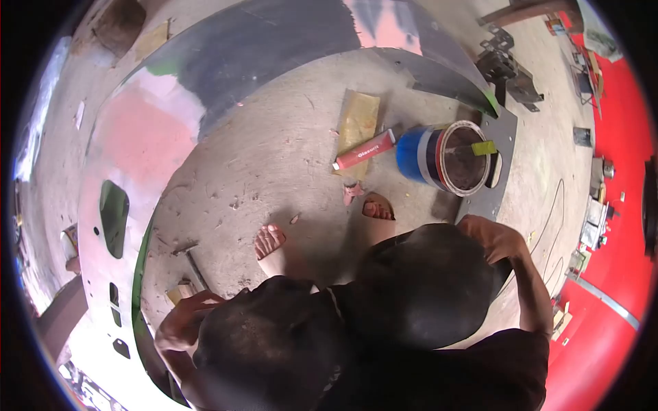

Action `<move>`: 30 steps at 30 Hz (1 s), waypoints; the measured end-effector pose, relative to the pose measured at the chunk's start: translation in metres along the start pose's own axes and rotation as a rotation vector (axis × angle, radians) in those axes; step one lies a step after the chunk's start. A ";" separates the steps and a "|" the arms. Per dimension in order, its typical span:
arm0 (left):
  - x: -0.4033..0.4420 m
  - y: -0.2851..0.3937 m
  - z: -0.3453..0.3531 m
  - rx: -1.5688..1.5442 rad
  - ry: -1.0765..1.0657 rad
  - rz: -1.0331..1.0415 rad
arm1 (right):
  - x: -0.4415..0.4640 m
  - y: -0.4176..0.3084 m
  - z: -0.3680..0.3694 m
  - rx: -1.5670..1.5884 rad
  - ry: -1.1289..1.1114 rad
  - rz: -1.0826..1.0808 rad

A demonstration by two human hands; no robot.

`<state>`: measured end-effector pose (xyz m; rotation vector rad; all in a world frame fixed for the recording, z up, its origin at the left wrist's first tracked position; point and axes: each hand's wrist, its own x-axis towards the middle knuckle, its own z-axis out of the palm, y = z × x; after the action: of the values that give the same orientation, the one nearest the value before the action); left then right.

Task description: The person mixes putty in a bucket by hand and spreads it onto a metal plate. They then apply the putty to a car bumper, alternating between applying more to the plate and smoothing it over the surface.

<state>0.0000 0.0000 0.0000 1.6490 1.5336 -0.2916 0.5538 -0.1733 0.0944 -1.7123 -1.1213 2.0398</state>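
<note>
My left hand (184,322) rests against the outer side of my left knee, its visible fingers loosely stretched and holding nothing that shows. My right hand (491,237) lies over my right knee, open, with some fingers hidden. Around my feet curves a large car body panel (260,51), grey with pink and whitish patches and green edges. A blue tin (415,153) of dark filler stands at the right, with a yellow-green spreader (483,147) on its rim. Beside it a red Glasurit tube (365,150) lies on a brownish sheet (362,109).
A hammer (197,268) lies near my left hand beside a small wooden block (179,292). Dark metal brackets (504,65) lie at the upper right. Small items line the red area (620,205) on the far right. Crumbs dot the concrete floor (226,164).
</note>
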 end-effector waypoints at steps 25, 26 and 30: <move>0.052 -0.019 -0.011 0.089 -0.080 0.051 | -0.016 -0.039 0.019 -0.864 0.203 0.444; 0.052 -0.020 -0.011 0.086 -0.082 0.052 | -0.014 -0.042 0.019 -0.878 0.240 0.417; 0.053 -0.025 -0.010 0.084 -0.090 0.049 | -0.007 -0.070 0.022 -1.018 0.299 0.217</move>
<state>-0.0140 0.0417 -0.0398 1.7130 1.4296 -0.4035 0.5156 -0.1391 0.1477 -2.5363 -2.1274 1.2361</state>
